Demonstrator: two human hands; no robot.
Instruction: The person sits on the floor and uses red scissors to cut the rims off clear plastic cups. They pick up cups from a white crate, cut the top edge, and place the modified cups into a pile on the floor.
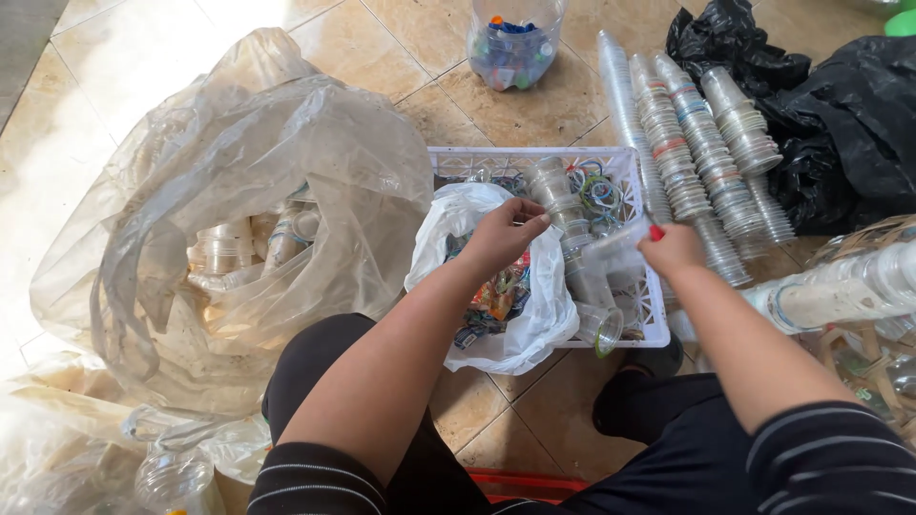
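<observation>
Beige tiled floor [534, 105], person seated over it w/ a white plastic crate [630, 167] btwn the knees. Both hands are above the crate.

Right hand [671, 248] is closed on a clear plastic cup [615, 246], lying roughly sideways, its far end pointing left toward the other hand. The cup sits in the fingers at the hand's left edge; a red-painted nail shows on top. Left hand [503, 234] has its fingertips pinched together at the upper right, just left of the cup and next to a short stack of clear cups [558, 195] standing in the crate. Can't tell if the pinch holds anything or touches the stack; looks near-touching.

Under the left hand, inside the crate, a white plastic bag [544, 315] lies open w/ colourful wrappers [496, 296]. Rubber bands [599, 195] lie at the crate's back right. Another clear cup lies w/ its mouth toward the camera at the front of the crate.

Right of the crate, long stacks of nested cups [706, 153] lie side by side on the floor, black bags [840, 114] beyond them. Left: big clear plastic sack [258, 172] w/ more cups inside. Top centre, a cut jug of bottle caps [510, 43].
</observation>
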